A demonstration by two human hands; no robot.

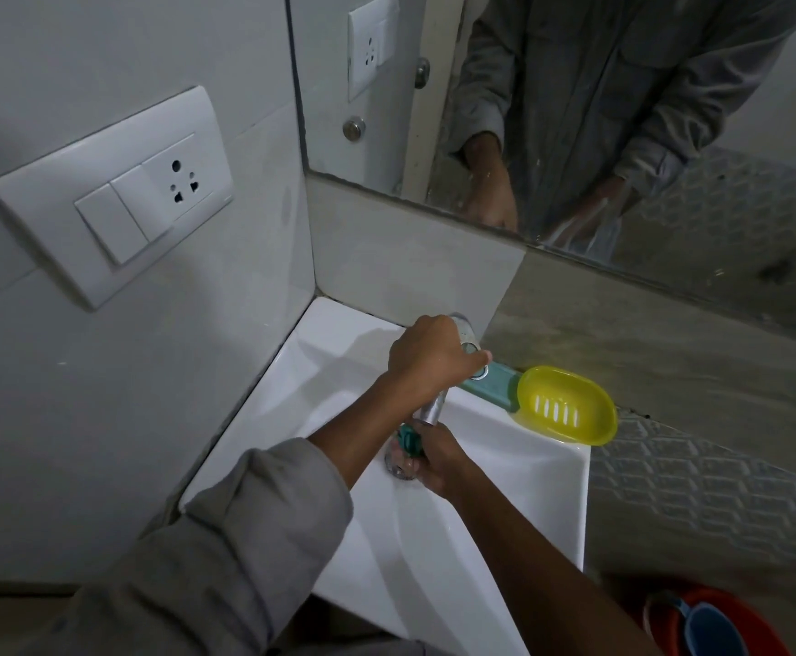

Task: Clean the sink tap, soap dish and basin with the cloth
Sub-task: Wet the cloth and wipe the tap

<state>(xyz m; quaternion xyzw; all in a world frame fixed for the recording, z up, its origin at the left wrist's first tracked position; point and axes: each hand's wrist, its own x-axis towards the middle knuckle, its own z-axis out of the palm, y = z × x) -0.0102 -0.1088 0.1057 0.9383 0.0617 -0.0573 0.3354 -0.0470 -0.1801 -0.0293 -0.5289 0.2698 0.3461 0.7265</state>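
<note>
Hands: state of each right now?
Left hand: fingers curled over the tap top, gripping it.
Right hand: under the spout, holding something teal, probably the cloth.

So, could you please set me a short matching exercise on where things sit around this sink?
Things:
1. Soap dish
2. Left hand
3. Right hand
4. Socket plate

Places:
A. on the left wall
B. under the spout, holding the cloth
C. on the tap handle
D. on the basin's back right corner

Pairs: 1-D, 2-C, 3-B, 4-A
</note>
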